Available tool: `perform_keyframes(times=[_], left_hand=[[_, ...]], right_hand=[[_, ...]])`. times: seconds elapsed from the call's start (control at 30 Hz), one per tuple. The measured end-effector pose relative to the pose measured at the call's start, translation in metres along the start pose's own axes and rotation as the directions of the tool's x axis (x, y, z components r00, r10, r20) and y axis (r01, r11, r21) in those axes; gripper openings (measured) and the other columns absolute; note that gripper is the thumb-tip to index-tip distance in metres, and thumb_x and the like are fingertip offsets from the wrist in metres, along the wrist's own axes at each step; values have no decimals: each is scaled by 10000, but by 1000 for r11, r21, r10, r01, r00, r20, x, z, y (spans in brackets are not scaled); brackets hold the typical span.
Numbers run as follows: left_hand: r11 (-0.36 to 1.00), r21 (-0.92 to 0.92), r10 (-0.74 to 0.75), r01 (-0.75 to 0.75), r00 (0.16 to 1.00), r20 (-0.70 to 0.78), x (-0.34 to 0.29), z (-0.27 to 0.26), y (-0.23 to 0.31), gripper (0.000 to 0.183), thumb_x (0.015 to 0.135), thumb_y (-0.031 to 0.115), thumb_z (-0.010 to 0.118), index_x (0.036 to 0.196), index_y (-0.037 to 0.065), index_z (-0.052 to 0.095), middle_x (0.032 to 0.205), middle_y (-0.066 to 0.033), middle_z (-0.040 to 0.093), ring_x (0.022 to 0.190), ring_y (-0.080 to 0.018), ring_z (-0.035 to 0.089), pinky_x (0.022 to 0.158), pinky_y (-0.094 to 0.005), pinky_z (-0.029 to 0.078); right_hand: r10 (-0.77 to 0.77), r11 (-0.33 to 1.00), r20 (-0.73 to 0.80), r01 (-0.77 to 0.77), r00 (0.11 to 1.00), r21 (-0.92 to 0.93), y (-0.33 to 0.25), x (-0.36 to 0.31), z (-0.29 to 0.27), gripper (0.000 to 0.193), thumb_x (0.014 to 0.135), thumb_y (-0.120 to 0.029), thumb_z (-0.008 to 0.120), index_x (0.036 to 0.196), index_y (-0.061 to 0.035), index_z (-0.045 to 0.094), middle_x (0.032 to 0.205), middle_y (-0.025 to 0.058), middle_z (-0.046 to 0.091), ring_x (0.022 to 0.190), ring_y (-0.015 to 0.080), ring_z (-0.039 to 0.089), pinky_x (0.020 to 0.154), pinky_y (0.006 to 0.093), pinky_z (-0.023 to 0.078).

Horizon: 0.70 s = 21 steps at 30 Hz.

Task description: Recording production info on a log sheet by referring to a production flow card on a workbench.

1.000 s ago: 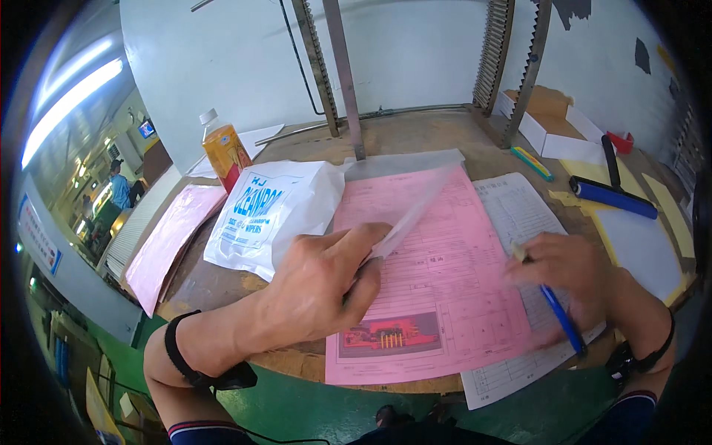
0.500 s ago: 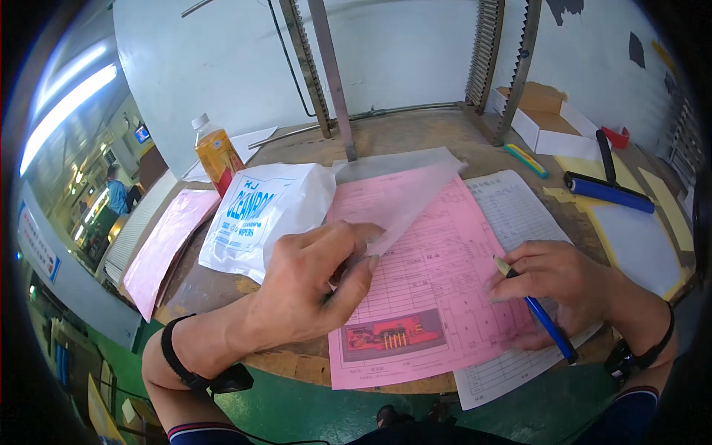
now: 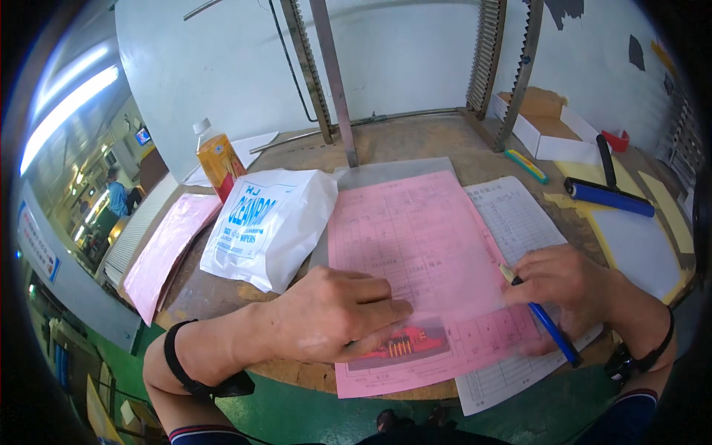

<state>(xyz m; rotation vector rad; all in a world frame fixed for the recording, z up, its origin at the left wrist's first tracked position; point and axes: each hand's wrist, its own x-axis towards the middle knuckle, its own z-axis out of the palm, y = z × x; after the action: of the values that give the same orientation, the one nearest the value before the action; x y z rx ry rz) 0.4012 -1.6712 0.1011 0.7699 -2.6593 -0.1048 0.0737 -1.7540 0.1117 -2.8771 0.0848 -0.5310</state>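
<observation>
A pink printed form point(image 3: 434, 377) with a red picture near its bottom lies on the table before me. Over its upper part a thin translucent sheet point(image 3: 411, 245) lies flat, making the print look paler. My left hand point(image 3: 334, 315) is closed, pinching the lower left edge of that sheet just above the red picture. My right hand point(image 3: 560, 289) rests at the form's right edge, its fingers wrapped round a slim blue pen point(image 3: 549, 326). The pen's pale tip points up and left. A white printed form point(image 3: 515, 215) lies partly under the pink one.
A white plastic wipes bag point(image 3: 271, 222), a drink bottle point(image 3: 219, 163) and a pink packet point(image 3: 167, 252) stand or lie to the left. Metal racks point(image 3: 337, 89) rise behind. On the right are a blue roller point(image 3: 612, 196), an open white box point(image 3: 552, 130) and a yellow-green cutter-like tool point(image 3: 526, 167).
My left hand has moved down and right, bringing the raised translucent sheet down flat over the pink form. The wipes bag has shifted slightly. My right hand stays nearly in place with the pen.
</observation>
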Motion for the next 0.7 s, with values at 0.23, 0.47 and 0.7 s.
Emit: perform_keyframes(times=[0.23, 0.47, 0.7], left_hand=[[999, 33, 10, -9, 1000, -6, -2, -1, 3, 264, 791, 78, 704, 1030, -34, 692, 786, -118, 613, 639, -246, 627, 547, -360, 509], [997, 56, 42, -43, 999, 10, 4, 0, 5, 290, 763, 66, 712, 1036, -30, 687, 778, -109, 591, 638, -241, 614, 549, -363, 501], [996, 82, -46, 46, 999, -7, 1, 2, 6, 303, 747, 45, 690, 1041, -27, 676, 749, -100, 578, 611, -247, 598, 544, -373, 498]], right_hand=[[19, 1000, 2, -19, 1000, 4, -1, -1, 0, 512, 678, -337, 883, 1047, -57, 664, 915, 110, 696, 817, 296, 687, 697, 382, 568], [8, 1000, -15, -8, 1000, 5, -2, -2, 0, 492, 669, -312, 891, 1025, -60, 662, 925, 123, 701, 811, 316, 685, 691, 381, 565], [-23, 1000, -38, 22, 999, -13, 1, -2, 0, 438, 715, -256, 843, 1054, -65, 642, 868, 112, 669, 780, 311, 662, 666, 381, 548]])
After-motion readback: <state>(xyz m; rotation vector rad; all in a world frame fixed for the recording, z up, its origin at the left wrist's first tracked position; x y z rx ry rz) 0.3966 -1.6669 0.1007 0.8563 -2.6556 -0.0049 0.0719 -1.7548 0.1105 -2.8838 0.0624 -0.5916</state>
